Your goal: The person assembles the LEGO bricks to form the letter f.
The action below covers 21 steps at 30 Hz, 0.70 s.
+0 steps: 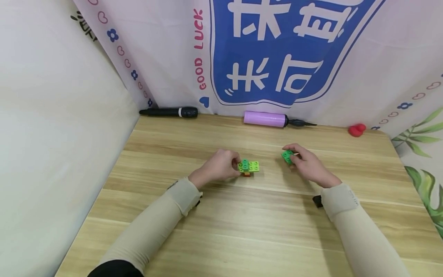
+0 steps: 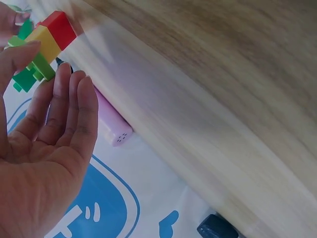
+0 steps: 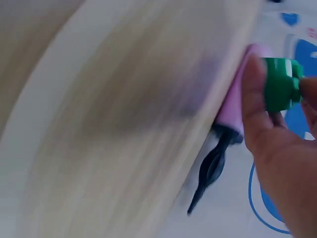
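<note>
My left hand (image 1: pixel 220 165) pinches a small stack of toy building bricks (image 1: pixel 254 166) by its left end. In the left wrist view the stack shows a red brick (image 2: pixel 59 29) at one end, a yellow brick (image 2: pixel 45 42) beside it, then a light green studded piece (image 2: pixel 43 67) and a darker green brick (image 2: pixel 24 80). To the right of the stack and apart from it, my right hand (image 1: pixel 309 166) holds a single green brick (image 1: pixel 287 156) between thumb and fingers. The right wrist view shows this green brick (image 3: pixel 278 88) partly covered by the fingers.
Along the back edge of the wooden table (image 1: pixel 225 231) lie a black pen-like device (image 1: pixel 167 112), a purple hand pump (image 1: pixel 264 119) with a black nozzle, and a small red object (image 1: pixel 356 130). A printed cloth (image 1: pixel 166 57) hangs behind them.
</note>
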Tool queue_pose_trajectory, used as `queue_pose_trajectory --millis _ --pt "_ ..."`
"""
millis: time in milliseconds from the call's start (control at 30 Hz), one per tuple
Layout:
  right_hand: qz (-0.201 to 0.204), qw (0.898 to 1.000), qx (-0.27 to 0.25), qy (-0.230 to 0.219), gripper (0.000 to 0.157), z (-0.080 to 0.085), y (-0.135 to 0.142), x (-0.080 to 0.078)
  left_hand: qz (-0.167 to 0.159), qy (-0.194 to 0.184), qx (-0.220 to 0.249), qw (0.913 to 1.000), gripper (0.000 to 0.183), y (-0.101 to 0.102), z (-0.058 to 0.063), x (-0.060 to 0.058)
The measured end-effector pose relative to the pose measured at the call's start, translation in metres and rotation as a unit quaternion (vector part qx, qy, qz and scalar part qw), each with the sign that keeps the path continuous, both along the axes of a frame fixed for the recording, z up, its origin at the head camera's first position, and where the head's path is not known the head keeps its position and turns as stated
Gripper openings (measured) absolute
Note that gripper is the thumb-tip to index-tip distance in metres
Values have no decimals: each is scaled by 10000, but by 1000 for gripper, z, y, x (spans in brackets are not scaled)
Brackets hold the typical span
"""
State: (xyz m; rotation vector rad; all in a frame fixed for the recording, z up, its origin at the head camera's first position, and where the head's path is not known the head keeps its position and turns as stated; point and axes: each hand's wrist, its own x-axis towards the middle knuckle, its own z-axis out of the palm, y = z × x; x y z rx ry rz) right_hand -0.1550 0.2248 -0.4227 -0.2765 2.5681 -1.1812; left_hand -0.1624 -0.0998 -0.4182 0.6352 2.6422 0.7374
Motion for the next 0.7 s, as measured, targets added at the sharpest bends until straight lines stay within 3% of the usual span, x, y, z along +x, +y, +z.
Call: queue_pose_trajectory --millis 100,167,333,400,500,700 --pt "-135 9907 -1140 -734 38 7 -7 0 -9 46 -45 10000 26 2 1 0" --pt "-109 9879 -1334 -781 38 8 -14 0 -10 70 -38 10000 26 3 1 0" --pt "302 9983 -463 193 38 10 -41 2 -19 51 35 10000 24 4 2 0" --pt "488 9973 -139 534 40 13 -52 4 -28 32 48 10000 24 4 2 0" --pt "644 9959 33 641 43 19 -66 7 -44 9 47 10000 25 4 2 -1" --pt "982 9876 231 1201 31 27 -82 6 -81 67 53 9999 25 3 3 0"
